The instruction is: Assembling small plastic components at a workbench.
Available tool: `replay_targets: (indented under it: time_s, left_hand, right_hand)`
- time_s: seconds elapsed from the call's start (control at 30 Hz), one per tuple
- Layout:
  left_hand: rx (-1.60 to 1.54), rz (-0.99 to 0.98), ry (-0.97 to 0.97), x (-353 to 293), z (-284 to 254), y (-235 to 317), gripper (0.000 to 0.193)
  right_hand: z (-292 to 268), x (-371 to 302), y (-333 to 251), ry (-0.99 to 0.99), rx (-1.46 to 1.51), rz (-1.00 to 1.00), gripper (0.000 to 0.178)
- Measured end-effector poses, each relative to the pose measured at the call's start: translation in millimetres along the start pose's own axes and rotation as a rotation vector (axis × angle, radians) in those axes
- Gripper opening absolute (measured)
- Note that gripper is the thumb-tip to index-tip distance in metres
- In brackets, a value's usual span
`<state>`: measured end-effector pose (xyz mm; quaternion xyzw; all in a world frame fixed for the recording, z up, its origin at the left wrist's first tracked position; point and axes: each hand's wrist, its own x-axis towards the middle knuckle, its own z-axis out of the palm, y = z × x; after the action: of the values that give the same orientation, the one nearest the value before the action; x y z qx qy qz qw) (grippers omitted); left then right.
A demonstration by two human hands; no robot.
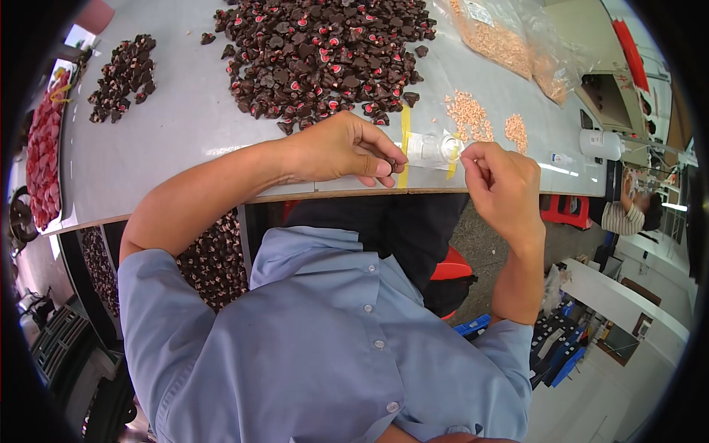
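My left hand [340, 151] is over the front edge of the table, with a small dark brown piece [393, 167] pinched between thumb and fingertips. To its right, my right hand [506, 184] is closed in a pinch; whatever its fingertips hold is too small to make out. Between the two hands a clear plastic sheet [425, 151] lies on the table, with yellow tape [405, 140] beside it. Just beyond the right hand lies a loose pile of small beige pieces [469, 114]. A large heap of dark brown pieces [325, 52], some with red and white spots, spreads beyond my left hand.
A smaller dark heap [124, 77] lies at the left of the grey table [185, 133]. Clear bags of beige pieces [495, 40] lie at the back right, near a white bottle [600, 144]. Red pieces fill a tray [46, 155] at far left. Another person [628, 210] is at far right.
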<state>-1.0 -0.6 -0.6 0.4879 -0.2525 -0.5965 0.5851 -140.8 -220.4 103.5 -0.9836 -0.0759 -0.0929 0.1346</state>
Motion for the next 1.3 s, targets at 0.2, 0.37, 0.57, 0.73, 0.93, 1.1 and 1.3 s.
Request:
replay_targets:
  time_s: [0.2,0.37,0.57,0.73,0.93,1.1,1.3]
  left_hand:
    - [-0.044,-0.007,-0.032,0.2,-0.3,4.8,0.032]
    - [-0.04,-0.009,-0.002,1.1,1.7,4.3,0.027]
    - [-0.017,-0.002,-0.002,0.7,-1.1,0.2,0.03]
    - [-0.015,-0.006,0.018,0.1,0.4,-0.9,0.029]
    - [-0.024,-0.013,0.012,2.9,-0.3,-1.7,0.028]
    - [-0.011,-0.057,0.002,4.6,2.4,5.3,0.027]
    - [0.037,-0.1,0.068,-1.9,1.0,4.7,0.027]
  right_hand:
    - [36.1,-13.9,-29.9,0.137,0.333,0.053,0.014]
    - [55.0,-11.6,-34.2,0.201,0.34,0.017,0.014]
    - [58.5,-9.7,-35.5,0.187,0.317,0.001,0.014]
    - [63.6,-10.4,-37.7,0.177,0.302,-0.008,0.014]
    - [70.2,-17.2,-39.6,0.207,0.079,-0.124,0.013]
    - [45.4,-41.4,-8.0,0.528,0.324,0.257,0.009]
    - [20.3,-75.2,110.2,0.448,-0.039,0.684,0.011]
